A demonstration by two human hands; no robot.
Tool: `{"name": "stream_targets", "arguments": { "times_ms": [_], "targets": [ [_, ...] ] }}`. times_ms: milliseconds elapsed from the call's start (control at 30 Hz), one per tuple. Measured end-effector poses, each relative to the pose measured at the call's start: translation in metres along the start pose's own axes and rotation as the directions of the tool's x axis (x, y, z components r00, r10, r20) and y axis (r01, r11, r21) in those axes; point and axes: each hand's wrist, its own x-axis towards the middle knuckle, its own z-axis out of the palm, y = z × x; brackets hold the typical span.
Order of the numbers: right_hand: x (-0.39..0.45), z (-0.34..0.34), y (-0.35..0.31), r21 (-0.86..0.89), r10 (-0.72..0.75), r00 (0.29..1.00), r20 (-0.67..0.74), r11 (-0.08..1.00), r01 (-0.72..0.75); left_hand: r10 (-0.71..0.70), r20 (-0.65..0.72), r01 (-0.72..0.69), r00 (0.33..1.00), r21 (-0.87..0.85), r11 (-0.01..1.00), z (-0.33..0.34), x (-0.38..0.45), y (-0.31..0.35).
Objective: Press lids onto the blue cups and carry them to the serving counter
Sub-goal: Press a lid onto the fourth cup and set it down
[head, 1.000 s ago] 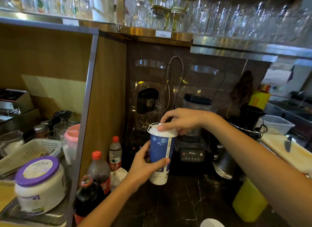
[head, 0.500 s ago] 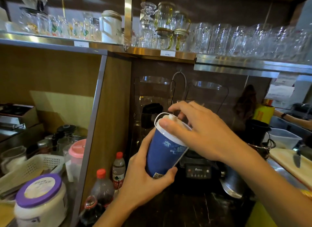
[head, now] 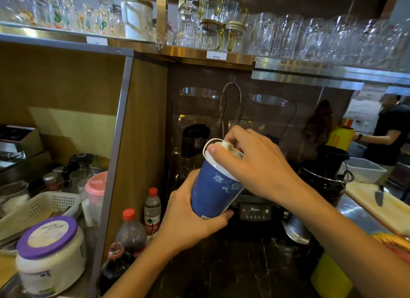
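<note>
A tall blue cup [head: 213, 193] with a pale pattern is held in the air above the dark counter, tilted so its top leans left. My left hand [head: 188, 218] wraps around its lower half from below. A white lid [head: 213, 152] sits on the cup's rim. My right hand [head: 255, 164] lies over the lid, thumb on the lid's near-left edge and fingers curled over the far side. Most of the lid is hidden under that hand.
Two blenders [head: 253, 209] stand right behind the cup. Soda and water bottles [head: 133, 231] stand at the left by a wood partition. A purple-lidded tub [head: 51, 255], a basket and jars fill the left shelf. A cutting board with a knife [head: 379, 198] lies right. Another person [head: 390, 131] stands far right.
The cup has risen and gone from upright to tilted. My right hand has shifted from the lid's far rim to cover the top. The view has lifted toward the glass shelf.
</note>
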Motion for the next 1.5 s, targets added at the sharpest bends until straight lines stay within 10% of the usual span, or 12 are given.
{"name": "stream_targets", "arguments": {
  "times_ms": [267, 533, 800, 1033, 1200, 1500],
  "targets": [
    [0.015, -0.010, 0.008, 0.108, -0.338, 0.941, 0.004, 0.936, 0.335, -0.087, 0.444, 0.228, 0.892, -0.276, 0.934, -0.028, 0.020, 0.008],
    [0.021, 0.004, 0.006, -0.040, -0.211, 0.977, 0.036, 0.976, 0.212, -0.027, 0.073, 0.029, 0.997, -0.025, 0.999, -0.029, 0.023, 0.005],
    [0.025, 0.002, 0.005, 0.081, -0.493, 0.870, 0.001, 0.867, 0.492, -0.075, 0.553, 0.282, 0.829, -0.299, 0.911, -0.057, 0.025, 0.004],
    [0.033, 0.018, 0.008, 0.035, -0.115, 0.955, 0.274, 0.993, 0.110, -0.055, 0.037, 0.049, 0.998, 0.145, 0.988, -0.050, 0.026, -0.010],
    [0.027, 0.030, 0.006, 0.100, -0.091, 0.992, 0.086, 0.992, 0.082, -0.064, -0.079, 0.080, 0.995, 0.230, 0.970, -0.041, 0.020, -0.009],
    [0.019, 0.013, 0.013, 0.247, -0.376, 0.926, 0.007, 0.898, 0.363, -0.096, 0.449, 0.226, 0.888, -0.246, 0.942, -0.056, 0.026, 0.002]
  ]
}}
